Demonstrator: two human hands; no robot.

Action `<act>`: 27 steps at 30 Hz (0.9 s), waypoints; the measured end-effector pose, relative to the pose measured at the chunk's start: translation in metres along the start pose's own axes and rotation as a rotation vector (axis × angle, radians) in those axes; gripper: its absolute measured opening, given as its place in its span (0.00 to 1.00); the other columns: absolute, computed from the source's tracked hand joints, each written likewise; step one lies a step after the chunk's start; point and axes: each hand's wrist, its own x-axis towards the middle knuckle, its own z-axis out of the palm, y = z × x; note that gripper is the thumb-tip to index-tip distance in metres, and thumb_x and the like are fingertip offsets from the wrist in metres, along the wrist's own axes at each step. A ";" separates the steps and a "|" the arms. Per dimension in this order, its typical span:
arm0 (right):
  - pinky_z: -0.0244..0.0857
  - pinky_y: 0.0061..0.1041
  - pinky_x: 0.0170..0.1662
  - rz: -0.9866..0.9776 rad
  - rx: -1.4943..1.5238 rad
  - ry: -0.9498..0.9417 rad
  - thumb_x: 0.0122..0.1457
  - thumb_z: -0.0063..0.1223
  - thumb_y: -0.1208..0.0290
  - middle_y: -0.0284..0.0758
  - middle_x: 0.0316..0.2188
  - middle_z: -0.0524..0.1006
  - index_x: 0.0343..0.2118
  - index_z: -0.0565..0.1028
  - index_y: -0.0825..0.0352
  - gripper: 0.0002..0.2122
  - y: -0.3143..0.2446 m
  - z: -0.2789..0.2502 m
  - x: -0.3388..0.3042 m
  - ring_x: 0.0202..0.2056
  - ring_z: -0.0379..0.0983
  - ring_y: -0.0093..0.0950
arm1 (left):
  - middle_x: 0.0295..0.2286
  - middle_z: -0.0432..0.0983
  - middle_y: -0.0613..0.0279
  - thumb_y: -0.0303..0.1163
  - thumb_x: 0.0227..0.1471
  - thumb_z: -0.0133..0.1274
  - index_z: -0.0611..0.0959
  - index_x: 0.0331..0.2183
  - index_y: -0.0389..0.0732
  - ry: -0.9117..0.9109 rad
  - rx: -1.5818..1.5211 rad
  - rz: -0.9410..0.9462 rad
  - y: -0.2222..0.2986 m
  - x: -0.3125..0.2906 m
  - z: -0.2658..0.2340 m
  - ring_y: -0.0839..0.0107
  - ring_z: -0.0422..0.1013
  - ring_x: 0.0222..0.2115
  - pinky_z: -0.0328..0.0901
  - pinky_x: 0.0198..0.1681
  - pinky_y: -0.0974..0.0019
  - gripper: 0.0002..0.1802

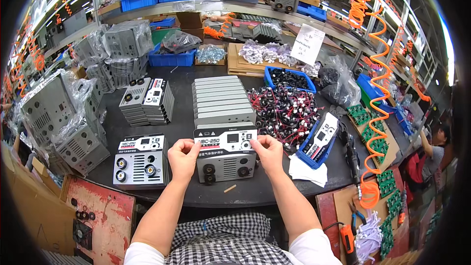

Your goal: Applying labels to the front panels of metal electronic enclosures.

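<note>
A black-and-white faceplate sticker (226, 138) lies across the upper part of a grey metal front panel (225, 169) with vents and round black sockets. My left hand (182, 158) pinches the sticker's left end, thumb and fingers pressed together. At its right end my right hand (269, 154) pinches it the same way. Whether the sticker is stuck down or just above the metal, I cannot tell. Directly behind stands a row of bare grey panels (223, 99). To the left of my left hand is a labelled panel (140, 162) with sockets.
Stacked labelled panels (147, 102) and plastic-wrapped panels (64, 118) fill the left. Right of me are wired parts (284, 115), a blue tray (307, 159) of stickers, white paper sheets (306, 171), a black power screwdriver (351, 157) and a hanging orange coiled hose (380, 100).
</note>
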 end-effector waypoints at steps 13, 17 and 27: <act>0.54 0.26 0.21 -0.470 -0.441 0.063 0.45 0.60 0.77 0.35 0.14 0.61 0.15 0.62 0.68 0.15 -0.035 0.000 -0.026 0.16 0.58 0.29 | 0.16 0.68 0.66 0.29 0.42 0.63 0.65 0.28 0.39 0.000 0.016 -0.057 -0.005 -0.017 -0.003 0.79 0.65 0.17 0.61 0.21 0.74 0.20; 0.57 0.23 0.23 -0.685 -0.364 -0.006 0.41 0.61 0.83 0.37 0.19 0.69 0.15 0.60 0.66 0.16 -0.062 0.000 -0.064 0.19 0.63 0.29 | 0.28 0.72 0.54 0.38 0.54 0.51 0.70 0.36 0.35 -0.166 0.058 -0.015 -0.011 -0.060 -0.011 0.67 0.69 0.29 0.63 0.33 0.64 0.15; 0.68 0.22 0.33 -0.321 -0.218 -0.258 0.49 0.58 0.77 0.35 0.27 0.74 0.28 0.70 0.71 0.07 -0.070 0.031 -0.087 0.27 0.72 0.24 | 0.24 0.71 0.58 0.43 0.53 0.51 0.71 0.36 0.33 0.070 0.293 -0.041 0.059 0.027 -0.146 0.76 0.62 0.24 0.61 0.29 0.66 0.20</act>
